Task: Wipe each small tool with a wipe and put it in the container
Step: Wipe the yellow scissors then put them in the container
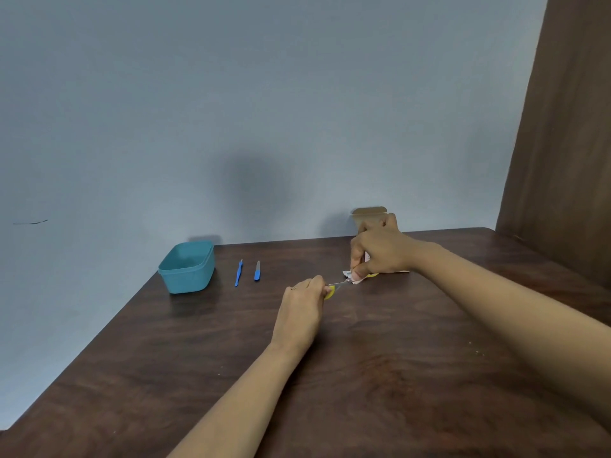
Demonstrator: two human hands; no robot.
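Note:
My left hand grips the yellow handle of a small tool with a thin metal shaft, just above the table. My right hand pinches a white wipe around the far end of that shaft. A bit of yellow also shows under the right hand. An open teal container stands at the left rear of the table. Between it and my hands lie a thin blue tool and a shorter blue-handled tool, side by side.
The dark wooden table meets a grey-blue wall at the back. A brown cardboard box stands behind my right hand against the wall. A brown panel rises at the right.

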